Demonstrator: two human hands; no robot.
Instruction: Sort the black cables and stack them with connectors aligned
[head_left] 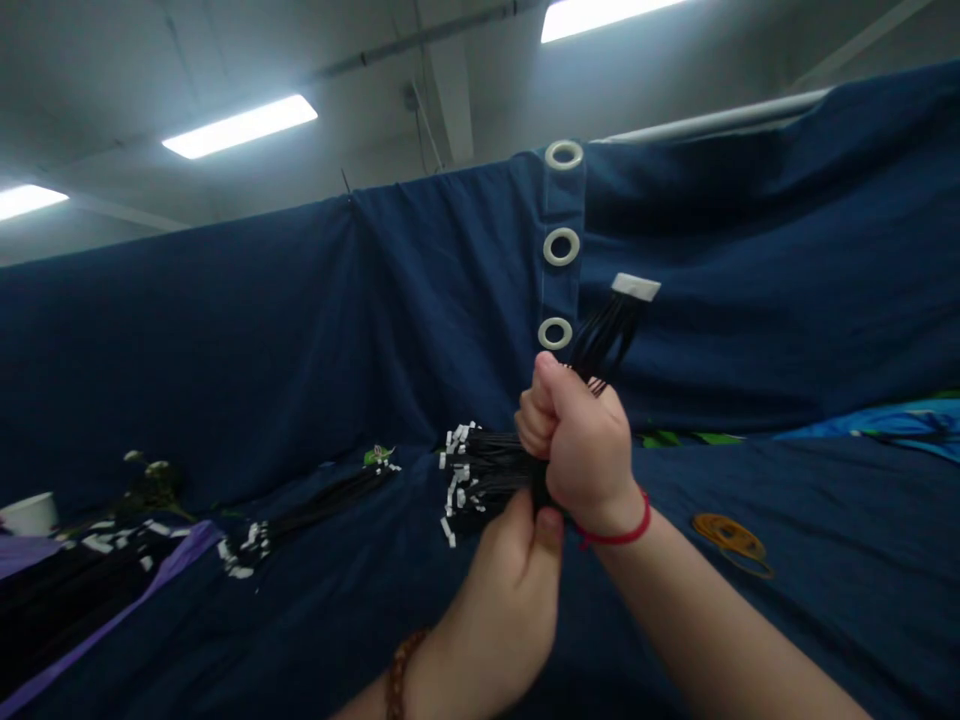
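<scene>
We've got a thick bundle of black wires clamped in both fists, right out in front of us above a navy cloth. One end fans out to the left into loads of tiny white connectors, and the other rises up and to the right into one wider white connector. Our right hand is shut tight around the middle of the bundle, fingers curled over, with a red cord on the wrist. Our left hand is closed on it just below, thumb pressed against the wires, with a brown bead bracelet on that wrist. More white-tipped wire bundles lie off to the left, near a purple cloth and a white cup. Behind it all hangs a navy curtain with white grommets.
</scene>
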